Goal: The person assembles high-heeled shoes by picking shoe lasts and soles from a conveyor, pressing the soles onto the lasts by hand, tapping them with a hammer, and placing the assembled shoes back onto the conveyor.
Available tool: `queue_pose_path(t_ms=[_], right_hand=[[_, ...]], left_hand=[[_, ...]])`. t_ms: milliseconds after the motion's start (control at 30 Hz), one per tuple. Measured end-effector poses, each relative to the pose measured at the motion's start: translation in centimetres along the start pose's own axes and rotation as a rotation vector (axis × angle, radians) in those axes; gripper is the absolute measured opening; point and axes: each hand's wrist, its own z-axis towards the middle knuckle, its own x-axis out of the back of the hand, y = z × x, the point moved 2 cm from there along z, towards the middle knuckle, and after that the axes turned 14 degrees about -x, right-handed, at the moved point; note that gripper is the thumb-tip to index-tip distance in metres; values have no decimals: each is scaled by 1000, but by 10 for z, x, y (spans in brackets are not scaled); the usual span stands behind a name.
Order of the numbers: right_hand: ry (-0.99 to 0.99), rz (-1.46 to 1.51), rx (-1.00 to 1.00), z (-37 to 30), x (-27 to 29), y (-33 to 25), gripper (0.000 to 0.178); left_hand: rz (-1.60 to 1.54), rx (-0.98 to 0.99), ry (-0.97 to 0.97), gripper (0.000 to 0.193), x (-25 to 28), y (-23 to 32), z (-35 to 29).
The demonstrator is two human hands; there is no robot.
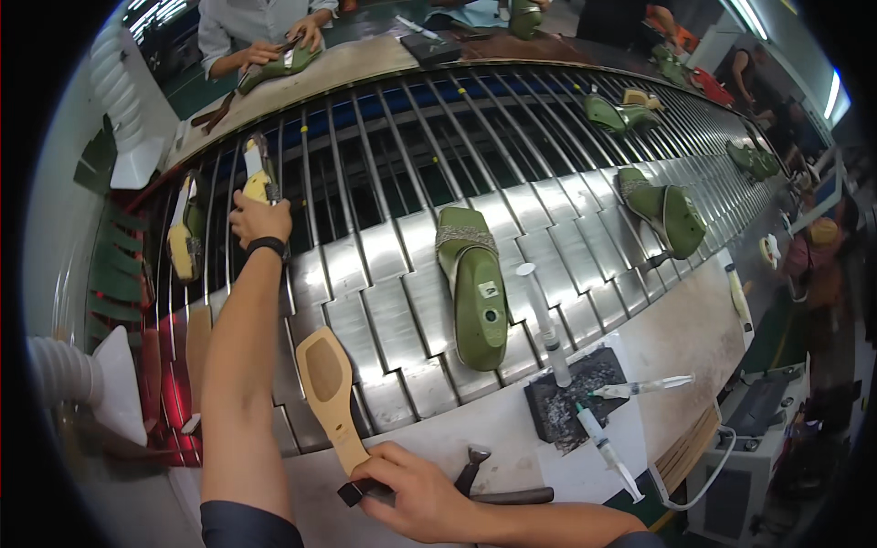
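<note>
My left hand (260, 222) reaches far out over the conveyor. Its fingers close around a green shoe last (256, 183) with a yellow sole side up. To its left a similar green last with a yellow sole (183, 239) lies on the rollers. Near the bench edge my right hand (411, 493) grips a tan shoe sole (326, 376) by its narrow heel end. A brown patch marks the sole's broad front, and a black block-like piece (350, 494) shows beside the fingers. Just right of that hand lies a hammer (512, 497), partly covered by my forearm.
Green lasts with glittery straps, one central (480, 306) and another right (676, 221), lie on the metal slat conveyor (402, 315). Several syringes (610, 452) rest on or around a dark block (571, 402). White ducts stand left; across the conveyor a person's hands (274, 50) hold a green last.
</note>
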Motion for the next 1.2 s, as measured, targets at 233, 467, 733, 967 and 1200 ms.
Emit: queue_pose_path(t_ms=[233,467,733,967,1200], right_hand=[[20,48,65,3,-1,-7,30],[-88,623,-178,1,-17,21,20],[358,-456,354,-142,-49,28,34],[57,433,131,-109,-48,-14,25],[44,225,-189,-109,-74,0,44]], left_hand=[[-458,-302,-57,93,97,-81,-34],[-654,-483,-76,90,290,-173,-282],[-113,-828,-211,92,432,-216,-437],[-768,-186,-144,42,418,-297,-451],[-418,-1177,142,40,425,-204,-470]])
